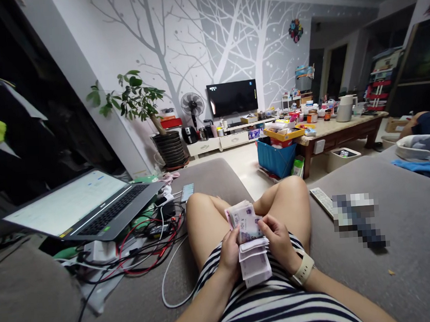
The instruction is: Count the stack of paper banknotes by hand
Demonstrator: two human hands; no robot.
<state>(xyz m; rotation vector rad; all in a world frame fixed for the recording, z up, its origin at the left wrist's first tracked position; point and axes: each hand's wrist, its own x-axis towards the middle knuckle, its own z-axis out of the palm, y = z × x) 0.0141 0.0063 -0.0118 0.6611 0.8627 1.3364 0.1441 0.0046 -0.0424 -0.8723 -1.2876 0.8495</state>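
A stack of purple banknotes marked with a 5 (244, 220) is held upright over my lap. My left hand (230, 250) grips the stack from its left side, thumb on the front. At the right edge my right hand (278, 240) pinches the notes between thumb and fingers; a pale watch band is on that wrist. Several folded-down notes (255, 263) hang below the stack toward my striped clothing (284, 313). The fingers behind the notes are hidden.
To the left an open laptop (111, 207) stands beside tangled cables (157, 233) and a phone (187, 192). A remote control (323, 202) lies on the grey sofa (418, 225) at right, near a blurred patch. Beyond are a cluttered table (330, 128), a blue bin (275, 154) and a television (232, 98).
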